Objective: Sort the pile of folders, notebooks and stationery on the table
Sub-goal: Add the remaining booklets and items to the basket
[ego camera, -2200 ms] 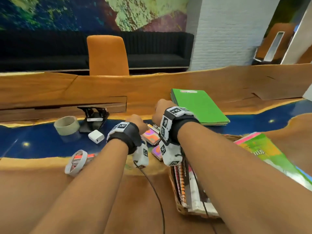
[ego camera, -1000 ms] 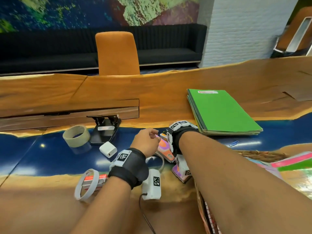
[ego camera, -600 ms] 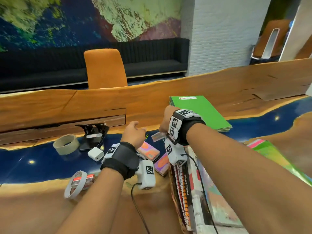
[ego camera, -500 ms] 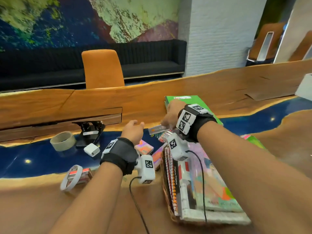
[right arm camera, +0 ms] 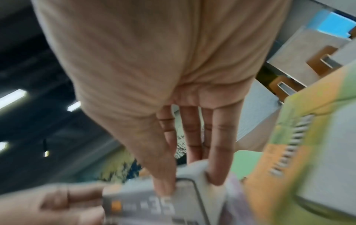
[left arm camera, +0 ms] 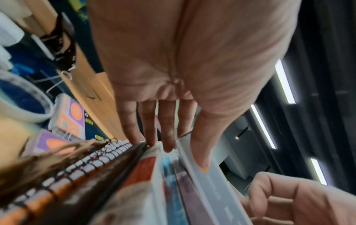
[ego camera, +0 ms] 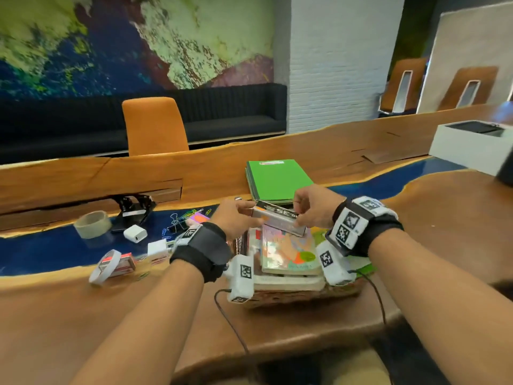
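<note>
Grey and white, a small box (ego camera: 278, 221) marked "35" hung between the two hands, just above the stack of notebooks (ego camera: 287, 255) in the wicker basket (ego camera: 302, 297). The left hand (ego camera: 236, 219) held the box's left end, thumb laid along its top face and fingers reaching under it; in the left wrist view those fingers (left arm camera: 148, 121) ran nearly straight down to the box edge and the notebook spines. The right hand (ego camera: 313, 208) pinched the right end, thumb on the printed face and fingers down the far side, as the right wrist view showed with the thumb (right arm camera: 163, 175) pressed beside the "35". Both hands were only part closed, clamped on the box alone.

Behind the hands a pile of green folders (ego camera: 277, 177) lay flat on the wooden table (ego camera: 444, 218). Left of the basket, on the blue strip, loose stationery lay scattered: a roll of tape (ego camera: 93, 224), a black hole punch (ego camera: 134, 207), a white charger (ego camera: 135, 233), coloured paper clips (ego camera: 191, 212) with a binder clip (ego camera: 177, 222), a sticky-note pad (ego camera: 198, 218) and a red stapler box (ego camera: 122, 264) with a white ring (ego camera: 104, 266) leaning on it.
</note>
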Motion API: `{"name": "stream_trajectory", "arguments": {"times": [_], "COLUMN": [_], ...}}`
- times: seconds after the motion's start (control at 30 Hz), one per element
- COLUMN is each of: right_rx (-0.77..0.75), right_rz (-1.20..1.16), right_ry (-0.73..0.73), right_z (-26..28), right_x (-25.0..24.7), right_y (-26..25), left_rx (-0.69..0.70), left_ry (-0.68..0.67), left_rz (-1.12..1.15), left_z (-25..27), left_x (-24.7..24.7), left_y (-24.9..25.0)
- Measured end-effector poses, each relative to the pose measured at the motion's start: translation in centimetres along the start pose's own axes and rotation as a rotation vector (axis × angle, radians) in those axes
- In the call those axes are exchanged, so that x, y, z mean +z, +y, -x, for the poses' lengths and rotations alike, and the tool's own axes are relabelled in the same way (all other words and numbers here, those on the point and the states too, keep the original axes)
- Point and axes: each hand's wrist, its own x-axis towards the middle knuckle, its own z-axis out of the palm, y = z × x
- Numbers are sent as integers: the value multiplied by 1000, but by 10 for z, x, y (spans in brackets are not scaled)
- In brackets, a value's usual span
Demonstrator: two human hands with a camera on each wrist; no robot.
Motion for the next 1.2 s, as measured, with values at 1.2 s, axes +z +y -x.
{"name": "stream_trajectory", "arguments": {"times": [1.2], "right_rx": [-221], "right_rz": [368], "right_ry": [-42], "right_z": [-13], "right_x": [39], "right_y": [-131], "left_rx": [-255], "left_ry": [25], "left_rz": [440], "left_z": [-3], "left_x": [-69], "left_y": [-27]}}
